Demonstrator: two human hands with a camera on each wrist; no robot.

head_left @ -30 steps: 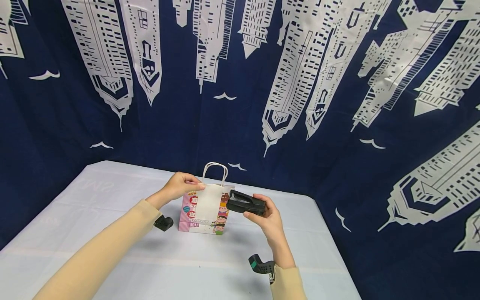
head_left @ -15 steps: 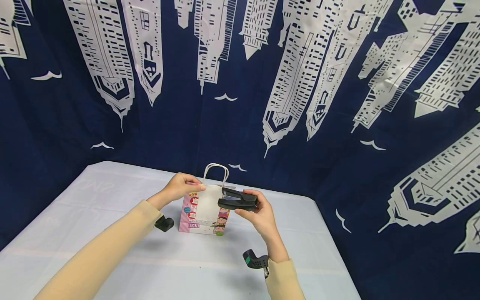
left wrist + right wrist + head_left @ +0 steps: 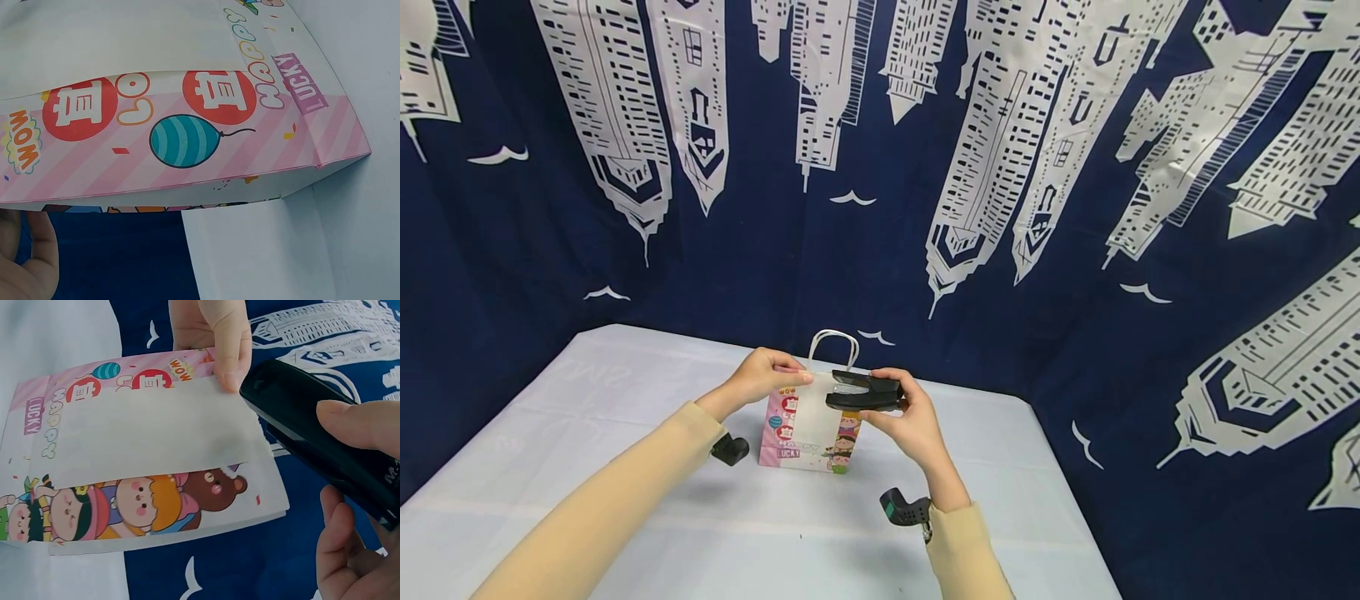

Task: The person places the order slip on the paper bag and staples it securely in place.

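A pink and white printed paper gift bag (image 3: 779, 442) stands upright on the table, its white twisted handle (image 3: 833, 333) up. Against its front lies a blank cream sheet of paper (image 3: 144, 434). My left hand (image 3: 765, 375) pinches sheet and bag together at the top left edge, thumb in front. In my right hand (image 3: 904, 410) is a black stapler (image 3: 312, 431), gripped between thumb and fingers, its mouth pointing left. The stapler's nose is right at the top edge of the sheet, beside my left thumb. In the left wrist view, only part of my left hand (image 3: 28, 256) shows.
A white cloth covers the table (image 3: 715, 533). Behind it hangs a dark blue curtain (image 3: 760, 250) printed with white buildings and birds. Black camera mounts (image 3: 904, 508) sit on both wrists.
My right hand has carried the stapler left and slightly up, from beside the bag to over the sheet's top right edge. My left hand keeps its pinch with hardly any movement.
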